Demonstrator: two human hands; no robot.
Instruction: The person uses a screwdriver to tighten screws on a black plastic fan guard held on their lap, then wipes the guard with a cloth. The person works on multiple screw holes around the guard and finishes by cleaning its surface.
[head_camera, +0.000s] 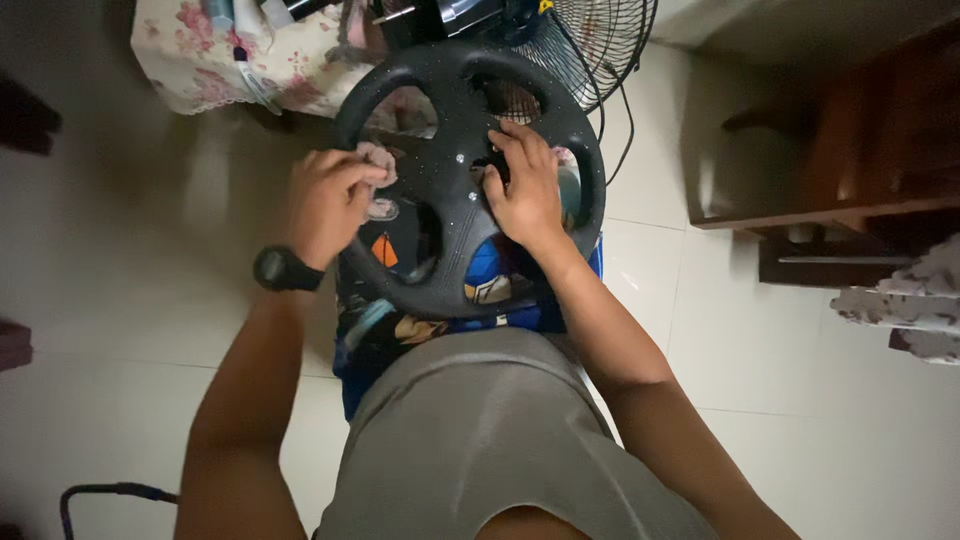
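Observation:
A black steering wheel (452, 170) with several spokes and small pale specks rests tilted on my lap. My left hand (327, 202), with a black watch on the wrist, is closed on a small pale cloth (378, 160) pressed against the wheel's left spoke. My right hand (523, 185) grips the hub at the right of the centre, fingers curled over it. Under the wheel lies a blue printed fabric (490, 285) over my legs.
A floor fan (590, 35) with a wire guard stands just beyond the wheel, its cable running down the pale tiled floor. A floral cloth-covered surface (220, 50) is at the far left. Dark wooden furniture (860, 150) stands at the right.

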